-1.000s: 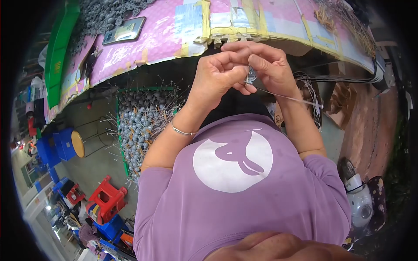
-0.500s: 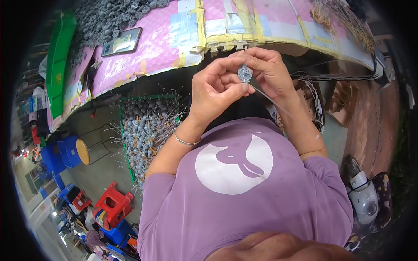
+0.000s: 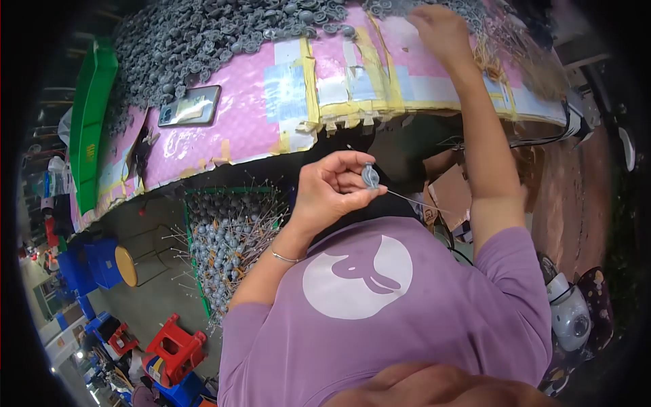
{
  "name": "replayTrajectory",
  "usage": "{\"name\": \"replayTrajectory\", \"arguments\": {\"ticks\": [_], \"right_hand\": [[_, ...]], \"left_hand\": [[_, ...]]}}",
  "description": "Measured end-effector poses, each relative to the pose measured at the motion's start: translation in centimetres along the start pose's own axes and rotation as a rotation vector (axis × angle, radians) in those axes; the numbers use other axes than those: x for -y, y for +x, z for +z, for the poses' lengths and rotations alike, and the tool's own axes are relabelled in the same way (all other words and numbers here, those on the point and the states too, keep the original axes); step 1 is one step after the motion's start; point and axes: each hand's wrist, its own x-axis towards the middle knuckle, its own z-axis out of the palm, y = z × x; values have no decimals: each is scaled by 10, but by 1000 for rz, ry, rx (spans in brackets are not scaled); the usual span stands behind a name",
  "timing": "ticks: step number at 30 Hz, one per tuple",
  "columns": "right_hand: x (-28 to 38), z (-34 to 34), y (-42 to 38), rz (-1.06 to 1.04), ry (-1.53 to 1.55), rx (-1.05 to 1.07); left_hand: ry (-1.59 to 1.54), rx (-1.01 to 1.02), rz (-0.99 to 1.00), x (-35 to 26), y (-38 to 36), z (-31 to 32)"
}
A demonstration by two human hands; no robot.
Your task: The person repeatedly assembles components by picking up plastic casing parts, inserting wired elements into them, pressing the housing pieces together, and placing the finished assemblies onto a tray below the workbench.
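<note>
Left grip (image 3: 325,192): a small round grey plastic-looking part (image 3: 370,176) is pinched between thumb and fingertips, in front of the purple shirt (image 3: 434,325). A thin pale rod (image 3: 411,201) is seen running rightward from the same pinch; its attachment cannot be made out. Part judged light, stiff, somewhat slippery; rod likely springy, easily bent. Best held by the part's rim.

Right grip (image 3: 441,32): extended over the pink-covered table (image 3: 247,85), near scattered grey pieces; whether anything is held cannot be told.

Outward: a heap of grey plastic-looking pieces (image 3: 203,47), a glossy phone (image 3: 190,106) laid alongside.
</note>
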Motion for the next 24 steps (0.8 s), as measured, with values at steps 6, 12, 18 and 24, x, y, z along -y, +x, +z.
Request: {"name": "replayTrajectory", "arguments": {"ticks": [6,12,18,24], "right_hand": [[-34,37,28,-185,-226,6],[-12,-16,-14,340,99,275],[-15,-16,-31,-72,-65,100],[-42,0,-18,-303,-243,200]], "left_hand": [[135,37,-38,-1,0,-4],[161,-52,-42,0,-13,-20],[216,-88,73,-2,-10,-9],[340,-203,199,-14,-8,3]]}}
